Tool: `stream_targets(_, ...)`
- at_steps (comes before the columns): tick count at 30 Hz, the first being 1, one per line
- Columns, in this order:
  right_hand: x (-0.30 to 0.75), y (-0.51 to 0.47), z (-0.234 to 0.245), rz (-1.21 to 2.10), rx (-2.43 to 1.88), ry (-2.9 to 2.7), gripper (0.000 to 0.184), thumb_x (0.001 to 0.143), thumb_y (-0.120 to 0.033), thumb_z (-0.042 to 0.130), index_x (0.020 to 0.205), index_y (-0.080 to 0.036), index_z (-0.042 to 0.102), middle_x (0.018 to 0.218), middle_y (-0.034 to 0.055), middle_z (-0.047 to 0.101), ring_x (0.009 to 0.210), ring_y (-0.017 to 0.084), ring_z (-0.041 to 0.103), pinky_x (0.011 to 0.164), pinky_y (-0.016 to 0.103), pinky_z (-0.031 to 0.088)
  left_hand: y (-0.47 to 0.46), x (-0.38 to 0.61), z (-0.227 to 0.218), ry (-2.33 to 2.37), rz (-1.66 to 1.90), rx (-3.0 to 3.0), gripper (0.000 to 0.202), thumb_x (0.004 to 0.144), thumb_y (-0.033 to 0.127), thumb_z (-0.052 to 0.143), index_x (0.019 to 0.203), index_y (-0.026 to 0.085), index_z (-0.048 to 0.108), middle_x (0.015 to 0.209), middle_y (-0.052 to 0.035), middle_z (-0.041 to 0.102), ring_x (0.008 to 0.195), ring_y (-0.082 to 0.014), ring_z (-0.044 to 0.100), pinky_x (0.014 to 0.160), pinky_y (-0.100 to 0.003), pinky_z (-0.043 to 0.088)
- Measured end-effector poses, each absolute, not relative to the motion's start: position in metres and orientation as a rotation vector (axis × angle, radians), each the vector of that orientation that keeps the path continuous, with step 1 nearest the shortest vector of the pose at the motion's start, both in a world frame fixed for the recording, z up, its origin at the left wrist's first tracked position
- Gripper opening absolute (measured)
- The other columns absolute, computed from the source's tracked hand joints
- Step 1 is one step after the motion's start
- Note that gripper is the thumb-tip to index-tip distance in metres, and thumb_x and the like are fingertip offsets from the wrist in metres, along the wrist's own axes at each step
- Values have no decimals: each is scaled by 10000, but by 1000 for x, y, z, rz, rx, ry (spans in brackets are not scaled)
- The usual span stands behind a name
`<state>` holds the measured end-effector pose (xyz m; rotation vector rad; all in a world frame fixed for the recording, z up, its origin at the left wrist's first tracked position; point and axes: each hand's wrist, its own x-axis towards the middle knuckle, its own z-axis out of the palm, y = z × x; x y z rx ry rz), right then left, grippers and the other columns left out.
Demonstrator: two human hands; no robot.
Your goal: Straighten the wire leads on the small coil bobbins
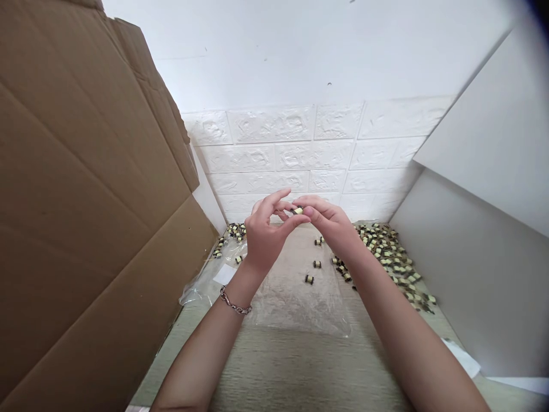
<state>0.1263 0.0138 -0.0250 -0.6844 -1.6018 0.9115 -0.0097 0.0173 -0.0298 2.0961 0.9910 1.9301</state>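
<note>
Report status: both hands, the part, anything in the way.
Right hand pinching small yellow-and-black part, held up off the clear plastic. Left hand close in, exact contact unclear. No obstruction seen around it.

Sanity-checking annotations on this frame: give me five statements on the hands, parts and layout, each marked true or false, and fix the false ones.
1. The left hand and right hand meet at a small yellow-and-black component. True.
2. That component lies flat on the clear plastic. False: it is held up in the air, off the plastic.
3. The larger pile of parts is on the right. True.
4. The chain bracelet is on the right wrist. False: it is on the left wrist.
5. The brown cardboard stands on the left side of the picture. True.
</note>
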Motion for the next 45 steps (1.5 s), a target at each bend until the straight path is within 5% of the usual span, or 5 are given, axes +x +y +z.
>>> stream_targets(14,122,19,-34,1254,-745,-1316,227,711,-410,575,810,-216,642,852,3,611,840,131,531,781,289,384,21,-17,-21,1100,1549,2096,423,628,418,646,986,209,564,759,9,601,531,-70,552,541,-203,464)
stream_targets(21,129,22,-31,1401,-661,-1178,216,704,-404,587,784,-214,651,854,-2,588,694,69,516,684,207,415,31,-25,-25,842,1461,2000,441,832,478,298,1067,199,547,927,-66,606,746,-126,580,713,-278,474)
stream_targets(27,135,22,-31,1611,-549,-1175,217,722,-402,572,795,-209,640,823,4,603,667,79,536,651,221,444,29,-28,-23,563,1284,2344,415,742,379,541,1136,254,506,1146,-86,484,1090,-188,444,843,-313,442)
stream_targets(38,133,22,-35,1758,-488,-1224,211,774,-355,526,767,-166,620,712,-8,573,650,70,523,673,221,435,29,-28,-21,562,1254,2237,278,682,263,629,958,286,624,949,-41,584,907,-147,551,805,-305,469)
stream_targets(45,128,21,-39,1770,-533,-1189,192,762,-343,544,771,-162,608,678,-9,554,660,76,513,662,222,438,33,-28,-23,646,1387,2282,275,642,300,663,916,279,642,993,-47,571,985,-171,508,890,-353,409)
